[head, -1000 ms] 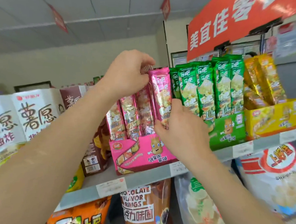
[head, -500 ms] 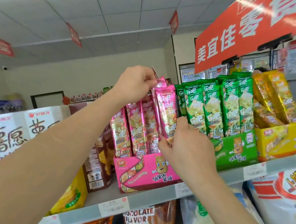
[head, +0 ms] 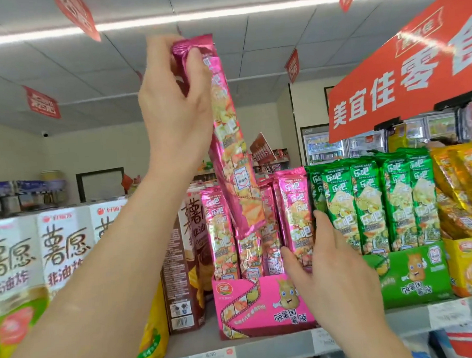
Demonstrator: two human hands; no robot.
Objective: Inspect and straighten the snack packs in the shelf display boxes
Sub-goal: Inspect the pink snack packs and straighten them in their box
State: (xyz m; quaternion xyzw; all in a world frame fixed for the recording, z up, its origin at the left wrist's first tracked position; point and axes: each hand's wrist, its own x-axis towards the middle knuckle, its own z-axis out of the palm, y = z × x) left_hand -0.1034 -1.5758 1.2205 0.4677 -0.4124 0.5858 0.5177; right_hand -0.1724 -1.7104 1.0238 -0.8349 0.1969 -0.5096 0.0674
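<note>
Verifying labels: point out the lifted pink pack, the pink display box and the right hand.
lifted pink pack (head: 228, 141), head view, middle of its front.
pink display box (head: 250, 309), head view, front panel.
right hand (head: 338, 272), head view, back of the hand.

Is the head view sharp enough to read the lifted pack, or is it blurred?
Head view: the lifted pink pack is smeared by motion, its foil top glaring; left hand fuzzy along its top; green packs sharper; ceiling light blown out.
</note>
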